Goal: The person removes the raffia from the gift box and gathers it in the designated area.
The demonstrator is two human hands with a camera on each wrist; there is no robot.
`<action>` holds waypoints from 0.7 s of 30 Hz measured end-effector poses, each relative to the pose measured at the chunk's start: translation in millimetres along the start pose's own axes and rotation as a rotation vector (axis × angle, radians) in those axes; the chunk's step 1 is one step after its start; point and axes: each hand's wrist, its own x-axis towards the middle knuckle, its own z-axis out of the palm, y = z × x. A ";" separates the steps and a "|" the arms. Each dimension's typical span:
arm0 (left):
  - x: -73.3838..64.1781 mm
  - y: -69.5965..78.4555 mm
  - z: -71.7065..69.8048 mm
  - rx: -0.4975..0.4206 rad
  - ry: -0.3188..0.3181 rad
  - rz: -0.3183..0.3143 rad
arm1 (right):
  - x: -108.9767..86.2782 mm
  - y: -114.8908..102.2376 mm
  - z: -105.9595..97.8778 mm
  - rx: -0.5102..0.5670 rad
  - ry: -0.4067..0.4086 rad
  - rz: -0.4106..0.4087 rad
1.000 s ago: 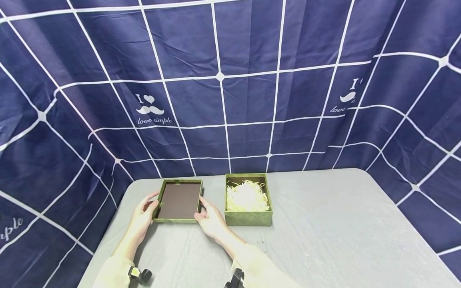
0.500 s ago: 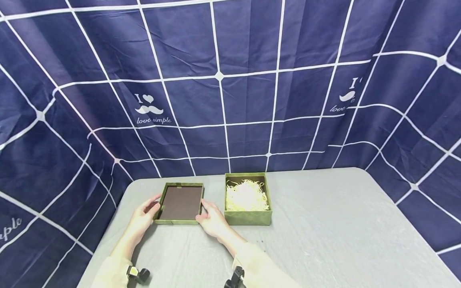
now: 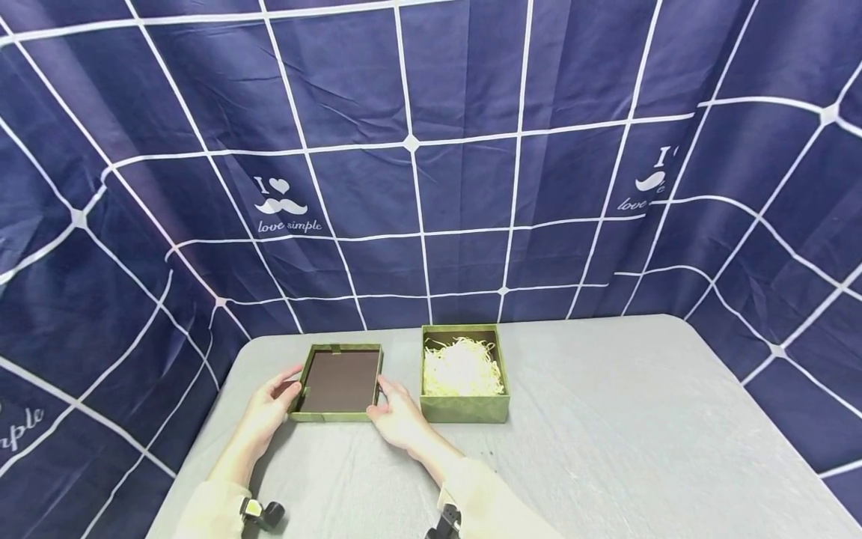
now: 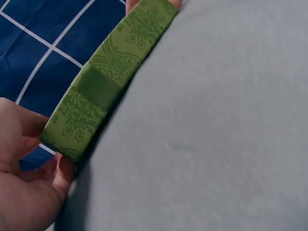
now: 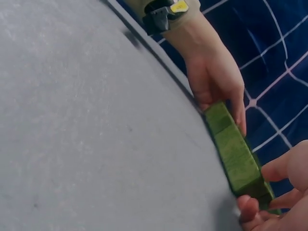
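A shallow green box lid [image 3: 340, 382] lies inside up, its dark brown lining showing, toward the left of the table in the head view. My left hand [image 3: 269, 404] grips its left side near the front corner. On the opposite side my right hand [image 3: 397, 415] holds it, thumb near the front right corner. Up close in the left wrist view, the lid's outer wall [image 4: 115, 70] has a paisley pattern and a plain darker band. The right wrist view has both hands on the lid [image 5: 236, 154], with some fingertips hidden behind it.
A deeper green box [image 3: 465, 409] filled with pale shredded paper [image 3: 465, 367] stands just right of my right hand. Grey cloth covers the table [image 3: 606, 419]. A navy curtain [image 3: 465, 187] with white grid lines hangs behind and at both sides.
The lid has come slightly toward me and to the right, with both hands still holding it. Over the last half second it has barely moved. The deeper box has stayed put.
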 end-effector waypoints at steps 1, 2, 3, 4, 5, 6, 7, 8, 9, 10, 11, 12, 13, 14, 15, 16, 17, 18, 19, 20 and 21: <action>0.4 1.6 0.4 0.005 0.001 -0.003 | -1.4 -0.9 -0.6 -0.014 -0.006 0.002; 0.7 3.3 0.7 0.011 0.001 -0.006 | -3.1 -2.2 -1.4 -0.030 -0.013 0.006; 0.8 5.0 0.9 0.018 0.002 -0.010 | -4.9 -3.8 -2.5 -0.045 -0.024 0.007; 0.9 6.5 1.0 0.025 0.002 -0.014 | -7.2 -6.0 -4.1 -0.061 -0.035 0.003; 1.0 8.0 1.0 0.026 0.002 -0.019 | -9.5 -7.9 -5.5 -0.072 -0.048 0.000; 0.9 9.5 1.0 0.031 0.001 -0.022 | -12.0 -9.8 -7.2 -0.083 -0.061 -0.002; 0.5 11.1 0.9 0.036 0.002 -0.021 | -14.9 -11.9 -9.1 -0.097 -0.074 -0.003; -0.1 12.7 0.8 0.048 0.006 -0.016 | -17.8 -14.3 -11.4 -0.105 -0.087 -0.007; -0.7 14.4 0.8 0.064 0.012 -0.008 | -20.7 -16.5 -13.9 -0.118 -0.099 -0.015; -1.0 16.1 0.6 0.075 0.019 0.006 | -23.7 -19.3 -17.0 -0.130 -0.112 -0.023; -1.3 17.8 0.5 0.088 0.028 0.021 | -26.7 -21.7 -20.3 -0.135 -0.128 -0.032; -1.3 19.7 0.3 0.098 0.039 0.039 | -29.9 -24.8 -24.3 -0.135 -0.146 -0.038; -1.3 21.8 0.2 0.105 0.050 0.060 | -32.7 -27.8 -28.7 -0.134 -0.165 -0.048; -1.0 24.0 0.1 0.112 0.062 0.083 | -35.4 -31.1 -33.5 -0.132 -0.186 -0.062; -0.6 26.3 0.1 0.113 0.072 0.103 | -37.9 -34.4 -38.8 -0.131 -0.205 -0.074; -0.1 28.8 0.2 0.108 0.082 0.123 | -40.4 -37.9 -44.6 -0.130 -0.224 -0.089; 0.2 31.9 0.8 0.101 0.091 0.144 | -42.3 -41.0 -50.5 -0.136 -0.239 -0.103; 0.6 34.9 1.6 0.089 0.098 0.166 | -43.9 -44.0 -56.8 -0.148 -0.251 -0.122; 0.9 37.8 2.7 0.078 0.102 0.191 | -44.9 -46.6 -63.4 -0.166 -0.256 -0.146; 0.9 41.3 4.1 0.063 0.100 0.211 | -45.9 -49.1 -70.1 -0.180 -0.261 -0.168; 0.8 44.8 5.7 0.042 0.094 0.234 | -46.5 -51.6 -77.1 -0.198 -0.262 -0.189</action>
